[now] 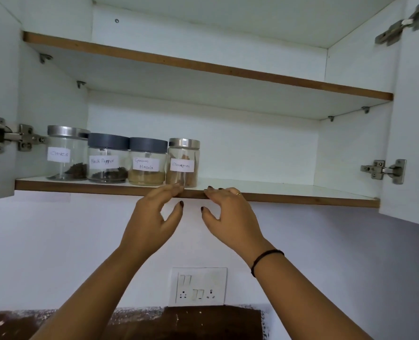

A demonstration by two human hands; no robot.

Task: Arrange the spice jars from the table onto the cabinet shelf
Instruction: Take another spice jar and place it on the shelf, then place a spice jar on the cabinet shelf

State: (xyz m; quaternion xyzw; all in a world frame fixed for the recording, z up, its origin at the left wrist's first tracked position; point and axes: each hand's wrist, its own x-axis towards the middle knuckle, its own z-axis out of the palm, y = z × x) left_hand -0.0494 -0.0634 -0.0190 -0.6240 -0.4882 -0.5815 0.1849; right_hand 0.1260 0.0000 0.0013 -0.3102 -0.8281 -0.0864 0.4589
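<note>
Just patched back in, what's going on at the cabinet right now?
A person is lining up spice jars on the lower shelf of an open cabinet. Four stand side by side at its left end: Cloves jar, Black Pepper jar, Garam Masala jar and Cinnamon jar. Both hands are open and hold nothing. The left hand has its fingertips at the Cinnamon jar's base, contact unclear. The right hand is at the shelf's front edge.

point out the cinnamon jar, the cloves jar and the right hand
cinnamon jar [182,165]: head view, on its paper label
cloves jar [63,154]: head view, on its paper label
right hand [230,217]: head view, on its back
</note>
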